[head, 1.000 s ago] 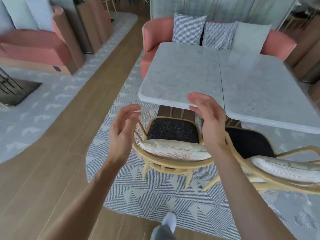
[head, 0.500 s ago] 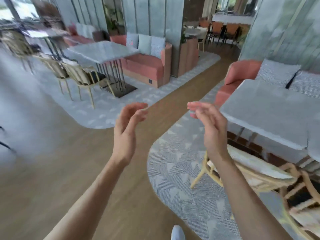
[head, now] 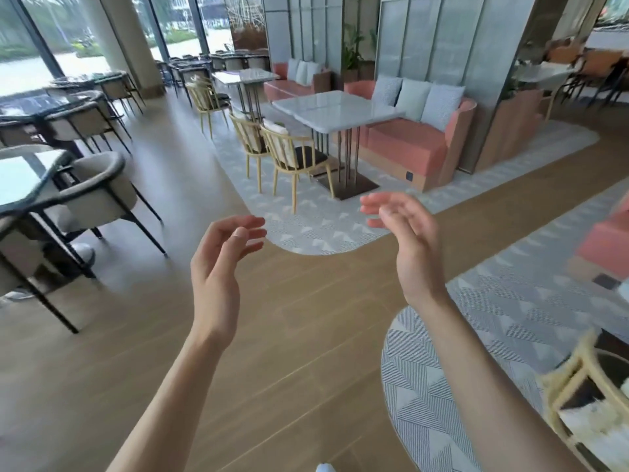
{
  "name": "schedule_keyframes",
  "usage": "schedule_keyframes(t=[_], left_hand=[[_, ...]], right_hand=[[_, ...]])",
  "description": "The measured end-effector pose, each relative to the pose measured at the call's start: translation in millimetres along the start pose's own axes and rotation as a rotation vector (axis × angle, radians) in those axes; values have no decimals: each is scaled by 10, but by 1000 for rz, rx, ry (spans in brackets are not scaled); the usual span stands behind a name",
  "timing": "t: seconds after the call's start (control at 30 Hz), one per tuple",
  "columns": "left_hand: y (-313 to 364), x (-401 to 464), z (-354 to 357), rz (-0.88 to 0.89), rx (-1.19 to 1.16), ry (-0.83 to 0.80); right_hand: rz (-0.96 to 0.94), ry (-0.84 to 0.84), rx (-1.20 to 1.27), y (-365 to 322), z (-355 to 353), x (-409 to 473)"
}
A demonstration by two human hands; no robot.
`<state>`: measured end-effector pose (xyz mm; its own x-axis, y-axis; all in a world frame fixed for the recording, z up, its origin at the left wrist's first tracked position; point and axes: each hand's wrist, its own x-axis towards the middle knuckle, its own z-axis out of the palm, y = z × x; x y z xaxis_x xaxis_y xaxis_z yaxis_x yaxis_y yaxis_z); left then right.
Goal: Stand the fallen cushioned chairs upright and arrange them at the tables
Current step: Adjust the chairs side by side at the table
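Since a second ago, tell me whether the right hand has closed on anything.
No. The right hand remains open, holding nothing, raised over the wooden floor.

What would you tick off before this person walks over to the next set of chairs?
1. Left hand free: ok, fingers relaxed, holding nothing.
2. Right hand free: ok, holding nothing.
3. Wooden floor ahead free of obstacles: ok in view.
4. Two wooden chairs at the marble table: ok, both upright on the rug.
5. Chair at lower right: cannot tell, blurred and cut off.
6. Any fallen chair left: cannot tell; none shows here.
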<state>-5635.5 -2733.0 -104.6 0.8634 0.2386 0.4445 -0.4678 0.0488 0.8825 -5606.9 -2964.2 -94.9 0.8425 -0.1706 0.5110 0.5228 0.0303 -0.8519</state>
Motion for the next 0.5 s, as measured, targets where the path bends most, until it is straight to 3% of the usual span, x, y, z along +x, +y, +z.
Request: schedule_keyframes(t=[0.5], left_hand=[[-1041, 2898, -783, 1, 8, 236]], right_hand=[[86, -182, 113, 1539, 1846, 2601]])
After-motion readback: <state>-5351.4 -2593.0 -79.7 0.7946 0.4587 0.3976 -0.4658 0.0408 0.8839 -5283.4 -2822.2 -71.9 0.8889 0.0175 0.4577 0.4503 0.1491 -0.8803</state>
